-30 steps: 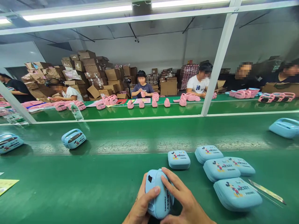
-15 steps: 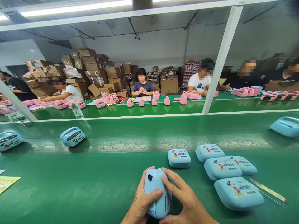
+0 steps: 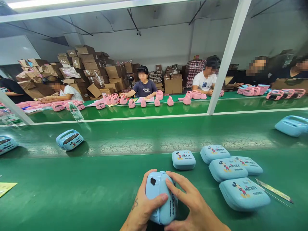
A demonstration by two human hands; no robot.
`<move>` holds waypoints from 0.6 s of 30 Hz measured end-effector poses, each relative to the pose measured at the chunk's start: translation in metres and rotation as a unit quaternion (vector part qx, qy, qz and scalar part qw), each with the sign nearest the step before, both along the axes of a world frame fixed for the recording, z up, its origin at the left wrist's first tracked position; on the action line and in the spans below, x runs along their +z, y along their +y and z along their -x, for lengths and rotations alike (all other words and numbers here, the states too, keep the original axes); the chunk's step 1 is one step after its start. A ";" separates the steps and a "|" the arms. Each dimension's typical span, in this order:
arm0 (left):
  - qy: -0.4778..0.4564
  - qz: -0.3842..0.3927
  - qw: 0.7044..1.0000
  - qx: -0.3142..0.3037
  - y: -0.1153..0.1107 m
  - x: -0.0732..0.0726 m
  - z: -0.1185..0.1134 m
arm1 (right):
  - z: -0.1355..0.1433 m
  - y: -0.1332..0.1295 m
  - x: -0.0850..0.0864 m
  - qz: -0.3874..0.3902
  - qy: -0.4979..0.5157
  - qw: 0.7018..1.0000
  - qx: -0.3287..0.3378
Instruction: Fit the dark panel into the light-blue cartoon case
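Between my two hands stands a light blue rounded plastic case [image 3: 156,189] with a black patch near its top and Mickey lettering along its right side. My left hand [image 3: 144,202] wraps round its left side, the thumb lying across the front. On the right, my right hand [image 3: 190,202] grips the same case, fingers on its upper edge and thumb low. Just beyond is a single blue Mickey case [image 3: 183,159], lying flat. Several more blue cases [image 3: 244,194] lie grouped to the right, touching or overlapping in view.
A craft knife [image 3: 274,190] and a thin metal rod lie right of the cases. Blue handled cases [image 3: 69,140] sit on the conveyor belt [image 3: 134,144]. A yellow paper [image 3: 7,188] is at left. Across the belt, several people work among pink cases [image 3: 170,101]; a white post [image 3: 228,57] rises before them.
The view has shifted slightly. Both hands keep the case in nearly the same grip. Across the belt, the middle person has reached an arm out toward the pink cases.
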State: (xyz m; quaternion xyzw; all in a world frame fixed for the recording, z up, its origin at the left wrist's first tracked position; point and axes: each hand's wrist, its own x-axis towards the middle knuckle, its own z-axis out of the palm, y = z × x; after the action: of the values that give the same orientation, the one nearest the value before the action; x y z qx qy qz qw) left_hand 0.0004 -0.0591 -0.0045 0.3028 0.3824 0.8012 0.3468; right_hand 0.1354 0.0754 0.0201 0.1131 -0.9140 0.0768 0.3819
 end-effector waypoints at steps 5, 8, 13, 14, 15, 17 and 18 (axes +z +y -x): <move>0.012 0.005 1.000 0.004 -0.002 0.003 0.000 | 0.000 -0.001 -0.001 -0.001 0.006 1.000 0.001; 0.018 0.004 1.000 0.003 -0.003 0.003 0.000 | 0.003 -0.003 -0.003 -0.001 0.017 1.000 0.008; 0.017 0.018 1.000 0.000 -0.004 0.003 -0.001 | 0.006 -0.005 -0.006 0.012 0.017 1.000 0.016; 0.011 0.020 1.000 -0.002 -0.004 0.003 -0.001 | 0.006 -0.005 -0.006 0.016 0.015 1.000 0.014; 0.005 0.021 1.000 -0.004 -0.004 0.003 -0.002 | 0.006 -0.006 -0.007 0.021 0.014 1.000 0.012; -0.005 0.020 1.000 -0.004 -0.004 0.002 -0.003 | 0.006 -0.006 -0.008 0.031 0.011 0.999 0.010; -0.008 0.019 1.000 -0.002 -0.004 0.002 -0.004 | 0.006 -0.007 -0.009 0.037 0.008 0.999 0.008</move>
State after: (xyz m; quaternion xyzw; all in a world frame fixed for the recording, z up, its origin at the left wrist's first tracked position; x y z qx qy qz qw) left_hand 0.0040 -0.0629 -0.0021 0.2903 0.3937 0.7957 0.3571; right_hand 0.1291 0.0683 0.0114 0.1073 -0.9066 0.1126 0.3923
